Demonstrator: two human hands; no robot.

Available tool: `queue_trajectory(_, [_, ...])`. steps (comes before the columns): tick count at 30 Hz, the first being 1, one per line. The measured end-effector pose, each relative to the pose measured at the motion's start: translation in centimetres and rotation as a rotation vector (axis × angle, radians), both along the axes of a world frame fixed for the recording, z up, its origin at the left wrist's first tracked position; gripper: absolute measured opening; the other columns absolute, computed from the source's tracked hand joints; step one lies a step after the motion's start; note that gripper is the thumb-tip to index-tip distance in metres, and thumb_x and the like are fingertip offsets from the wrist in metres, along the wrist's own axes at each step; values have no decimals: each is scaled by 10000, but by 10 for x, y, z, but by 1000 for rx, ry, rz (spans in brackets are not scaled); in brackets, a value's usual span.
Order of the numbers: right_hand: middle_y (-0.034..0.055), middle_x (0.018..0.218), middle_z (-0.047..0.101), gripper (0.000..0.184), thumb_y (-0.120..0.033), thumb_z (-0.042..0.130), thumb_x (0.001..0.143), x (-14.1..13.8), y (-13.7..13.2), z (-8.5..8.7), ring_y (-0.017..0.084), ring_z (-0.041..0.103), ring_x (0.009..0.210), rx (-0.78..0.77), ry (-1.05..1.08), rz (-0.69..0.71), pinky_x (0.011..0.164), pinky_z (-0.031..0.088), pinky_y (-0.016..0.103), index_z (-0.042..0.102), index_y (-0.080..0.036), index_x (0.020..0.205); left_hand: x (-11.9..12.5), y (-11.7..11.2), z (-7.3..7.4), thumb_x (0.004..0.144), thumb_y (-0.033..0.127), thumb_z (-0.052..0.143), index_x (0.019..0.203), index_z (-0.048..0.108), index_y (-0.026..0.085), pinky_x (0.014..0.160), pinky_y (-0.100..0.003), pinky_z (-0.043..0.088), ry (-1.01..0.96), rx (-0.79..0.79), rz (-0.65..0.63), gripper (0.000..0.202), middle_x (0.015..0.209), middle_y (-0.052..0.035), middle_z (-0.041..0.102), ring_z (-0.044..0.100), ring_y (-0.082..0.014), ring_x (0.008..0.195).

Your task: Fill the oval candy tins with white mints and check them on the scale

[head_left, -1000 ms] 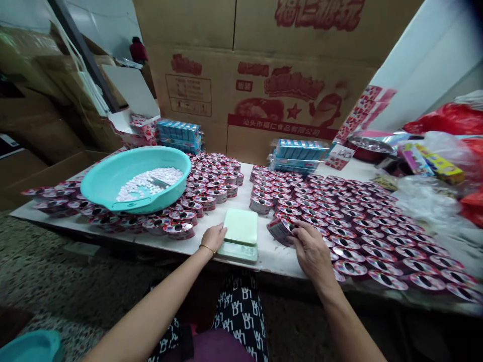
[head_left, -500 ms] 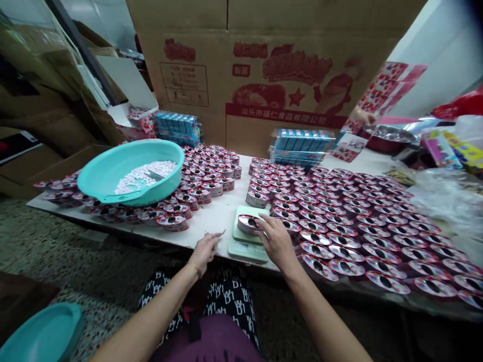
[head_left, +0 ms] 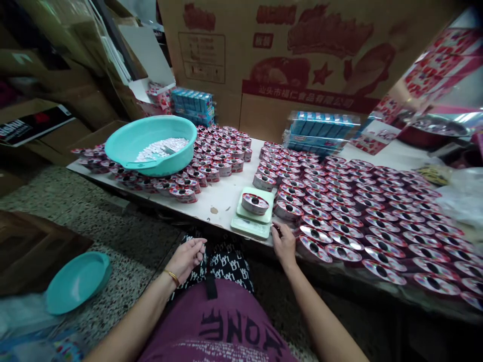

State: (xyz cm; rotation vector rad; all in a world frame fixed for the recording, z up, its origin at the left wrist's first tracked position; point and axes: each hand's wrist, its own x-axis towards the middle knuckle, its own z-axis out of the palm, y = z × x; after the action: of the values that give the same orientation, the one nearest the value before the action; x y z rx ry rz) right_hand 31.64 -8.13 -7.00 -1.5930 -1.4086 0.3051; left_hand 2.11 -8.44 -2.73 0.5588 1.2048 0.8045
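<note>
Has the right hand [head_left: 284, 245] at the near right corner of a pale green scale [head_left: 251, 228], with fingers bent and thumb close to the index finger; cannot tell touching from just beside there, nor anything held. Has the left hand [head_left: 186, 257] low over patterned trousers [head_left: 226, 264], to the near left of the scale and well apart from it, narrow, with fingers curled and tips gathered; cannot tell anything inside the curl. Wears a gold-coloured bracelet [head_left: 171, 276] on the left wrist and a purple garment [head_left: 211, 317] with dark lettering.

Shows one oval-looking pack [head_left: 254, 207] lying flat on the scale's raised plate, apart from both hands, with red print around a dark centre and a paler side. Has similar packs [head_left: 350, 217] in close rows on the white table [head_left: 214, 196] to the right, and others [head_left: 209, 174] to the far left, around a turquoise basin [head_left: 173, 164]; cannot tell resting on them from standing among them. Holds small white pellets [head_left: 156, 151] in that basin. Has blue bundled boxes [head_left: 322, 125] at the far side, before a large brown carton [head_left: 302, 100] with red print. Shows another turquoise basin [head_left: 77, 284] on the floor, near left.
</note>
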Motion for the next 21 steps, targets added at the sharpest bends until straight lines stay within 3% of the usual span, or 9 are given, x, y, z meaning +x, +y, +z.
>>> queue_trajectory(4, [66, 817, 592, 217, -259, 438, 784, 2, 1, -7, 159, 539, 769, -20, -1, 6, 715, 426, 300, 582, -146, 900, 0, 1, 10, 663, 229, 616, 853, 538, 130, 395, -126, 284, -25, 9, -25, 228, 662, 7, 530, 430, -20, 476])
queue_trajectory(9, [60, 804, 601, 210, -266, 442, 780, 1, 1, -5, 155, 544, 750, -29, 43, -10, 696, 434, 293, 593, -152, 872, 4, 16, 16, 657, 227, 604, 840, 564, 110, 445, -159, 335, 60, 79, -172, 221, 743, -44, 574, 482, -53, 542])
queue_trajectory(14, [53, 769, 603, 200, -280, 452, 771, -2, 2, -3, 154, 549, 715, -23, 31, -65, 679, 440, 294, 600, -160, 829, 26, 64, 44, 752, 277, 469, 900, 574, 117, 503, -209, 388, 440, 568, -534, 243, 718, -48, 592, 511, -90, 559])
queue_trajectory(18, [44, 764, 606, 187, -278, 450, 768, -5, 4, -3, 151, 551, 709, -37, -18, -104, 671, 442, 291, 601, -175, 810, 61, 114, 78, 787, 198, 396, 893, 596, 144, 691, -247, 414, 662, 1147, -825, 233, 802, -55, 589, 530, -115, 721])
queue_trajectory(21, [42, 764, 605, 180, -268, 452, 767, -7, 6, -4, 146, 550, 701, -49, -39, -129, 666, 442, 282, 600, -175, 807, 92, 143, 93, 779, 146, 388, 883, 604, 146, 755, -261, 397, 742, 1421, -972, 240, 850, -62, 587, 517, -130, 814])
